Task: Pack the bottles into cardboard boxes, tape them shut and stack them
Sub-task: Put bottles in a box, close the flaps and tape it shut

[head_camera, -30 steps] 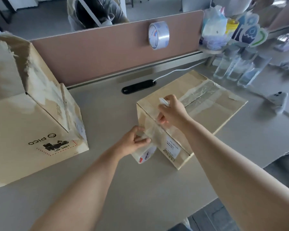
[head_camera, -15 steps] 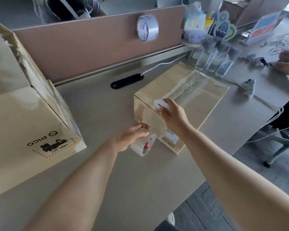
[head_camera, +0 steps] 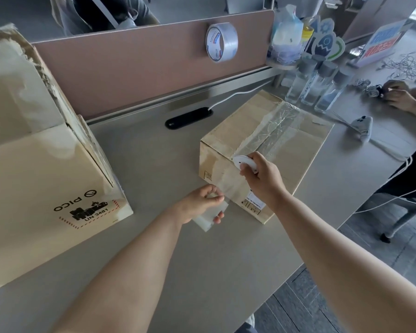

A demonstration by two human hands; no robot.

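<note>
Closed box (head_camera: pixel 286 140) sits on desk (head_camera: pixel 142 169), tape along its top seam. Below the front face, left hand (head_camera: pixel 197 205) curls round tape roll (head_camera: pixel 209 217), likely keeping the strip taut. At the top edge, right hand (head_camera: pixel 264 181) pinches white cutter (head_camera: pixel 244 162), probably to slice. Spare bottles (head_camera: pixel 315 87) stand behind.

The desk (head_camera: pixel 154 169) was smooth, matt grey laminate. Toward its right edge, the small box (head_camera: pixel 238 131) was matt brown cardboard, its top layer torn rough beside a glossy, wrinkled strip of clear tape (head_camera: pixel 277 123). The cutter (head_camera: pixel 244 162) at the box's near top edge looked like smooth white plastic, and the tape roll (head_camera: pixel 210 216) just in front was translucent and slick. The large box (head_camera: pixel 46 188) at the left edge was matt cardboard with ragged, peeled paper along its flaps. The bottles (head_camera: pixel 310 87) at the far right corner were clear and shiny.
</note>
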